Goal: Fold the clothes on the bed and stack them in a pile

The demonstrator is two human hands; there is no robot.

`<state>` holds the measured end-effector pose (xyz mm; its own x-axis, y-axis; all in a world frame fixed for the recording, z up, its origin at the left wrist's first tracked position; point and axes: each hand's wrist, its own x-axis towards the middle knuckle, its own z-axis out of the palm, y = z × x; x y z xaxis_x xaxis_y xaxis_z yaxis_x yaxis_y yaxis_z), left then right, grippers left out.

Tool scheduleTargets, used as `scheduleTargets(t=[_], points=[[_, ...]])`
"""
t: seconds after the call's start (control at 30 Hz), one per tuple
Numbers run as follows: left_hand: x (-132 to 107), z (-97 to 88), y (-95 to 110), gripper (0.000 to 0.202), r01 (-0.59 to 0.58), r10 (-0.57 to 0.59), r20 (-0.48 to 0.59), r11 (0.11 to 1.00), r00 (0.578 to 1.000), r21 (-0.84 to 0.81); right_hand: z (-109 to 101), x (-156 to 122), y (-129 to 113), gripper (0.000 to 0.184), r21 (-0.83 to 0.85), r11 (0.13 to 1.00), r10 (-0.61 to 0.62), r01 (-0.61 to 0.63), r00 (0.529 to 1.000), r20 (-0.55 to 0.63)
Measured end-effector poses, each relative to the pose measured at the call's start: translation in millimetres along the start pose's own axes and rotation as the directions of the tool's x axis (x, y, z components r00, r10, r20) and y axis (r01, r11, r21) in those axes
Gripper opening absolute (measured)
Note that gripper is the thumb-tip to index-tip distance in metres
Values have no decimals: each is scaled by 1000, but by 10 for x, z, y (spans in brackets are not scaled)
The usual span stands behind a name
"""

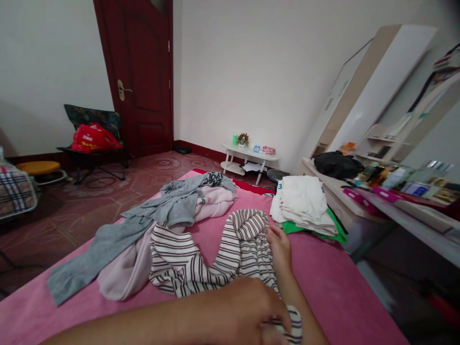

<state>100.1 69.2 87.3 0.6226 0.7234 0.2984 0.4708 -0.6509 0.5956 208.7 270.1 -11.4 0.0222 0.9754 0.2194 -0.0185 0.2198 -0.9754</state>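
A person's left hand [264, 309] reaches across in front of the right forearm, fingers curled on the near end of a striped garment [257, 254]; blur hides how firm the grip is. The striped garment lies twisted mid-surface on a pink cover [348, 287], its far edge pinched by the right hand [279, 243]. With arms this close, an uneven pull could bunch the cloth or tug it from the pinch. At left, the stripes lie against a pale pink garment [129, 268], itself partly under a gray garment [111, 247]; a sideways drag could carry both along. Just beyond the right hand, a stack of white clothes [304, 199] rests on green cloth [338, 227]; an outward knock could skew it. A white table [247, 150] stands near the wall.
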Motion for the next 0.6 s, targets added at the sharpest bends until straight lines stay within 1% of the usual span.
scheduleTargets(t=[0.03,0.07,0.13,0.17,0.2,0.23,0.27,0.3,0.33,0.37,0.43,0.5,0.53,0.57,0.6], points=[[4,-71,-97,17,78,-75,-91,996,993,35,5,-3,-3,62,-99,995,-28,27,1000,-7],[-4,-133,-209,19,171,-154,-201,983,967,70,10,-9,-18,67,-197,979,-50,49,999,-1],[-52,-218,-475,29,341,-270,-399,933,876,116,17,-27,-76,71,-360,928,-80,95,995,56],[-90,-242,-620,38,414,-315,-472,902,823,120,16,-36,-113,67,-408,906,-73,111,992,107],[-132,-255,-765,48,483,-359,-527,868,770,114,9,-44,-152,60,-424,900,-39,105,986,161],[-177,-260,-904,57,542,-401,-564,834,722,102,-4,-48,-191,51,-403,913,22,64,979,204],[-221,-261,-1029,64,588,-438,-582,804,685,87,-25,-48,-230,42,-362,932,95,-3,967,236],[-260,-258,-1137,68,619,-470,-587,782,659,69,-54,-42,-268,35,-317,945,165,-76,951,263],[-292,-254,-1225,70,637,-497,-583,769,643,48,-91,-31,-308,31,-267,952,223,-148,936,274],[-315,-250,-1293,70,641,-513,-575,767,638,27,-135,-15,-348,30,-211,954,266,-213,925,269],[-331,-246,-1376,68,617,-516,-573,786,637,-22,-233,25,-432,30,-101,948,317,-301,923,220],[-317,-258,-1410,66,570,-503,-590,817,632,-86,-330,71,-509,29,-4,938,342,-347,924,170],[-307,-276,-1418,63,543,-501,-601,830,622,-131,-373,96,-539,28,33,933,349,-357,925,147],[-298,-304,-1422,59,517,-509,-617,835,600,-186,-412,123,-559,26,62,934,343,-352,932,117],[-295,-344,-1424,53,494,-523,-640,833,563,-247,-447,150,-567,25,95,939,326,-331,943,67]])
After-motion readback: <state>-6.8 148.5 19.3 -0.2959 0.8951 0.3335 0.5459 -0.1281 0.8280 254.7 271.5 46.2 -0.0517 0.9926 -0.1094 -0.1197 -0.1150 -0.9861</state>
